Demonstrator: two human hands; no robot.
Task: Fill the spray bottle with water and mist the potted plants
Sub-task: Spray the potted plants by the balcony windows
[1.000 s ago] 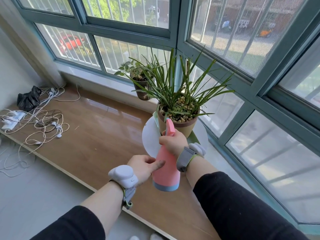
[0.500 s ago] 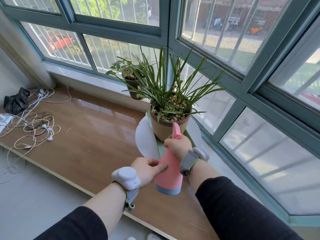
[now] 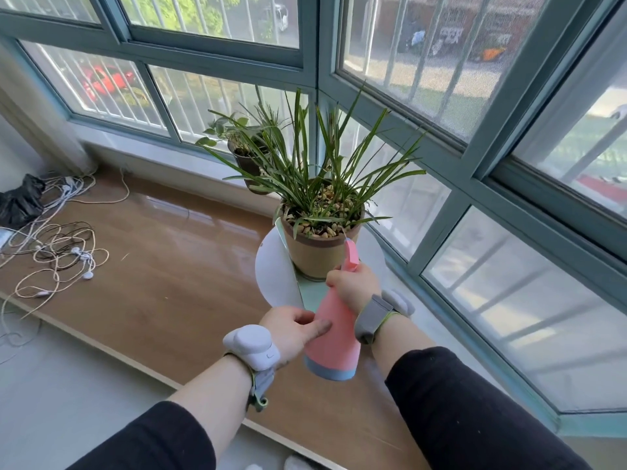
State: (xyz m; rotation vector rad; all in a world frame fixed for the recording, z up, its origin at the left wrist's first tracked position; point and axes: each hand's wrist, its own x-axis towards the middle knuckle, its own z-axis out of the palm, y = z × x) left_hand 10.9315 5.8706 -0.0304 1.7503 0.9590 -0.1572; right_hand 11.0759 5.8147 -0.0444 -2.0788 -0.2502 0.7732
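A pink spray bottle (image 3: 334,337) with a blue base is held up in front of me, its nozzle aimed at the near plant. My right hand (image 3: 354,284) grips its neck at the trigger. My left hand (image 3: 293,329) steadies the bottle's side with its fingertips. The near potted plant (image 3: 317,247), long green leaves in a tan pot topped with pebbles, stands on a white round plate (image 3: 271,276). A smaller plant in a dark pot (image 3: 251,164) sits behind it on the window ledge.
A wooden platform (image 3: 169,266) runs along the teal-framed corner windows (image 3: 312,69). Tangled cables and earphones (image 3: 57,256) lie at its left end, beside a black bag (image 3: 18,201). Light floor lies below at the left.
The view has shifted, so the plant now sits more to the centre. The bottle and both hands keep nearly the same pose, nozzle close to the pot.
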